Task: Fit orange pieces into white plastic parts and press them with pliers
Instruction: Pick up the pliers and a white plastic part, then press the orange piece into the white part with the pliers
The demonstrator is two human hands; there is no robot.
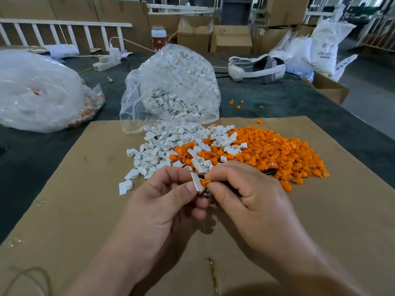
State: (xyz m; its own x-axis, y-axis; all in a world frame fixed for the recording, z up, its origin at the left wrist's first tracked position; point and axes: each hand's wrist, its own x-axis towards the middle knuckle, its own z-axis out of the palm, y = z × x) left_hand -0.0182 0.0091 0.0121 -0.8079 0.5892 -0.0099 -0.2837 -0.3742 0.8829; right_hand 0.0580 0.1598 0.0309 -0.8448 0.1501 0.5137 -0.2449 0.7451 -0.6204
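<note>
Head: bag point(171, 67) holds white parts point(168, 101); left hand point(160, 206) pinches white part point(196, 185), right hand point(254, 197) orange piece point(206, 182).

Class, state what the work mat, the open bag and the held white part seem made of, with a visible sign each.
Work mat: likely cardboard, matte brown, creased. Open bag: thin clear plastic film, glossy, crinkled. White part: probably moulded plastic, smooth, sharp-edged.

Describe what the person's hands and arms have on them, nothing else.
Nothing is worn. The left hand and right hand are bare: no gloves, rings or watch in view. The forearms are bare too, with no sleeves showing.
</note>
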